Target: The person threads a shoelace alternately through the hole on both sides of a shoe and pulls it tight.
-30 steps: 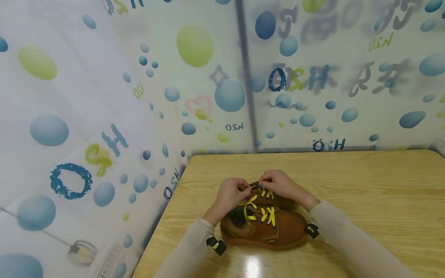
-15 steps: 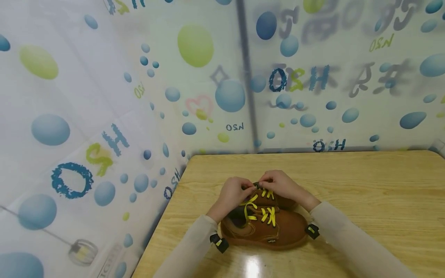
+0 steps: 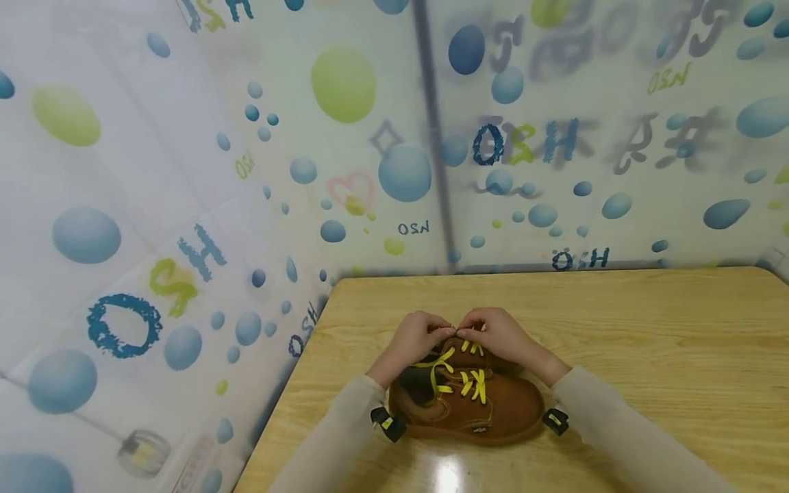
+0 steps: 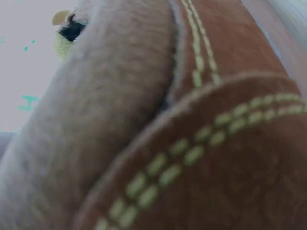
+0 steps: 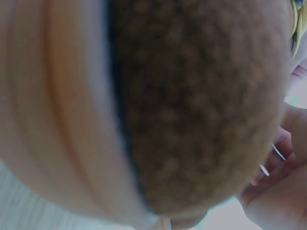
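A pair of brown leather shoes with yellow laces stands side by side on the wooden table (image 3: 647, 356). Over the top of the far shoe (image 3: 455, 353), my left hand (image 3: 411, 342) and right hand (image 3: 507, 339) meet at the fingertips. Both pinch at the shoelace (image 3: 473, 348) near its upper eyelets; the held part is mostly hidden. In front lies the near shoe (image 3: 518, 409), its loose lace looping over the opening. Stitched leather (image 4: 240, 153) fills the left wrist view. A blurred toe (image 5: 192, 96) covers most of the right wrist view, with fingers at its right.
A patterned sheet with blue and green spots (image 3: 345, 85) stands behind the table and along its left side. Both wrists carry small black devices (image 3: 388, 424) close to the near shoe's heel and toe. The tabletop extends to the right.
My left hand has shifted slightly right, and the fingertips of both hands have come together. The dark collar edge seen between them earlier is now covered. The shoes stay in place.
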A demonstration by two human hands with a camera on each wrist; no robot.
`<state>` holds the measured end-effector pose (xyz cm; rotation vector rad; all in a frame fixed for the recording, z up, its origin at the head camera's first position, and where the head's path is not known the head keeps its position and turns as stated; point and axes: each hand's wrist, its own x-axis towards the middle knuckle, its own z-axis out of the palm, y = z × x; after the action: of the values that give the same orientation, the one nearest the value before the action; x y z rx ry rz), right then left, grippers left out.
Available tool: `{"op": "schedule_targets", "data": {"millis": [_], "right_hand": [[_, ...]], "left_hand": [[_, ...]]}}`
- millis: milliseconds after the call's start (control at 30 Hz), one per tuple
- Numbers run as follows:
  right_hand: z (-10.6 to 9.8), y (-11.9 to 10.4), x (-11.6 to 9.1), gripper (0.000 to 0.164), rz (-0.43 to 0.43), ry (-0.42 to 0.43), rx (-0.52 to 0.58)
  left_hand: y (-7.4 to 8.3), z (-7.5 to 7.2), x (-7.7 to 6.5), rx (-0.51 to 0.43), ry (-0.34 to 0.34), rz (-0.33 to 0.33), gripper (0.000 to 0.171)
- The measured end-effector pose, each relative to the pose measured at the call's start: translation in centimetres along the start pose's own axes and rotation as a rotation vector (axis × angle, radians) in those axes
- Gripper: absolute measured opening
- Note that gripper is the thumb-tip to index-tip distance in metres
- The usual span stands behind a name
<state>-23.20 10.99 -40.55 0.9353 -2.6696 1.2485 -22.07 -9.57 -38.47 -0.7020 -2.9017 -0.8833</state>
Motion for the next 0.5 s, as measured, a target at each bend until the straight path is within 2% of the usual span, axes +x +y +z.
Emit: {"op": "schedule_targets", "data": {"millis": [67,167,300,333,400,467,500], "right_hand": [[0.1,0.0,0.0,0.009,0.013,0.003,0.001],[0.4,0.0,0.0,0.007,0.021,0.017,0.003],[0.7,-0.1,0.0,0.008,0.001,0.020,0.005],[0.8,-0.1,0.0,0.008,-0.003,0.019,0.005],[0.9,-0.1,0.0,0.008,-0.009,0.021,-0.004],[0.9,-0.1,0.0,0.008,-0.011,0.024,-0.024],[0.8,-0.1,-0.1,0.008,-0.011,0.026,-0.033]], "left_hand": [[-0.1,-0.1,0.1,-0.081,0.004,-0.029,0.020],[0.0,-0.1,0.3,-0.153,0.041,-0.072,0.018],[0.2,0.1,0.5,-0.196,0.151,-0.088,0.018],[0.3,-0.1,0.5,-0.261,0.179,-0.091,0.019],[0.6,-0.9,0.4,-0.484,0.221,-0.079,0.023],[1.0,-2.5,0.2,-0.741,0.261,-0.064,0.026],[1.2,-3.4,0.1,-0.823,0.276,-0.057,0.026]]}}
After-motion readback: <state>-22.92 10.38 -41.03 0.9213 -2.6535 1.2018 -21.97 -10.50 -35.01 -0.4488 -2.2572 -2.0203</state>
